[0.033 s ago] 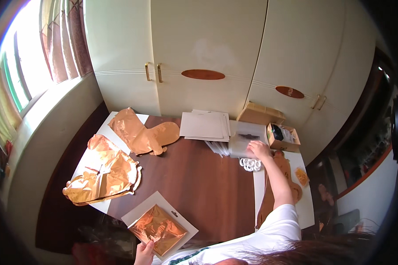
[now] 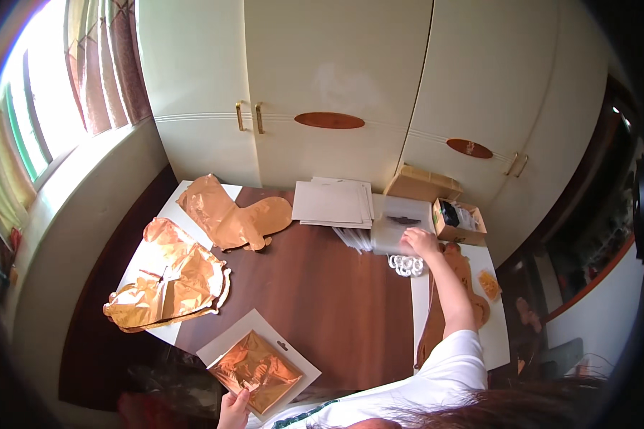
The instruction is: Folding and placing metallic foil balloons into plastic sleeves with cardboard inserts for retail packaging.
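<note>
My left hand [image 2: 235, 410] pinches the lower left edge of a white backing card [image 2: 223, 342] with a hang hole. On this card lies a folded copper-coloured foil balloon [image 2: 256, 365]. My right hand [image 2: 422, 242] reaches to the far right of the table, fingers bent together at the near right part of a stack of clear plastic bags [image 2: 393, 234]. Just below this hand sits a small bundle of white rings or ties [image 2: 406, 265]. Beneath my right forearm more flat copper-brown foil balloons [image 2: 431, 330] lie partly hidden.
Flat foil balloons [image 2: 215, 211] and a crinkled pile of them [image 2: 170, 279] lie on the left. White cards [image 2: 334, 202] are stacked at the back, with thin white strips [image 2: 353, 239] in front. A small box [image 2: 459, 223] and yellowish pieces [image 2: 489, 284] are at the right. Cabinets [image 2: 336, 71] stand behind.
</note>
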Action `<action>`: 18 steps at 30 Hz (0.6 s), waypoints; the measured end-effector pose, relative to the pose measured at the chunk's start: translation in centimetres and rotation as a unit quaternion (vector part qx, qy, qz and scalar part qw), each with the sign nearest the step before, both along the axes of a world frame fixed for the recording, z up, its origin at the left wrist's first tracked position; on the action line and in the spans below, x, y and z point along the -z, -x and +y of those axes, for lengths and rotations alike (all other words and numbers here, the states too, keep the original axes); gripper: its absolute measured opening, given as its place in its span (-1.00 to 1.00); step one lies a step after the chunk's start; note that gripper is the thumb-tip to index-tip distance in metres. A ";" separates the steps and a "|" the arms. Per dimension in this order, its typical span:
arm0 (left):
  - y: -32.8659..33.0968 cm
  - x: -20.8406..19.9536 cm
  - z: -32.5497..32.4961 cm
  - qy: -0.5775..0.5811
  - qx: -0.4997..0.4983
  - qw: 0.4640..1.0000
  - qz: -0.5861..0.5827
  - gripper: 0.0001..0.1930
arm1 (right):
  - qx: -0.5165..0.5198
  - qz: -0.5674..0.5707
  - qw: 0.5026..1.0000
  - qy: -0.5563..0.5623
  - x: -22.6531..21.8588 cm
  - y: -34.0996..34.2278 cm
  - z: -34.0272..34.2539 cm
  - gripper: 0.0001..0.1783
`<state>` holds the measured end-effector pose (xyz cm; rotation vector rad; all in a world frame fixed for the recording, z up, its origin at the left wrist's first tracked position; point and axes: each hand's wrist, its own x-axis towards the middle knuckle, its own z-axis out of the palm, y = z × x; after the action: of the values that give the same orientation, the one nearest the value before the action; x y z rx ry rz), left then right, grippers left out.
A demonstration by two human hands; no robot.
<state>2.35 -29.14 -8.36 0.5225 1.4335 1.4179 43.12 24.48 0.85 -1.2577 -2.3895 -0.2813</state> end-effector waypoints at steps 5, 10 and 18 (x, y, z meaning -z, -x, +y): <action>1.0 -3.6 0.4 -0.005 0.024 0.999 0.031 -0.80 | -0.066 -0.114 0.991 -0.012 -1.5 -0.9 -0.6 -0.86; 2.4 -4.8 1.6 -0.017 0.065 0.997 0.030 -0.78 | 0.105 -0.078 0.991 -0.035 -2.0 -0.2 0.4 -0.91; 5.0 1.1 1.4 -0.024 0.152 0.988 -0.033 -0.77 | 0.240 0.355 0.885 -0.179 -10.4 1.8 -3.6 -0.92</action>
<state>-2.66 -27.78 -9.51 0.6871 1.2121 1.2150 41.29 20.87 11.25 -1.4328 -1.3248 -0.3158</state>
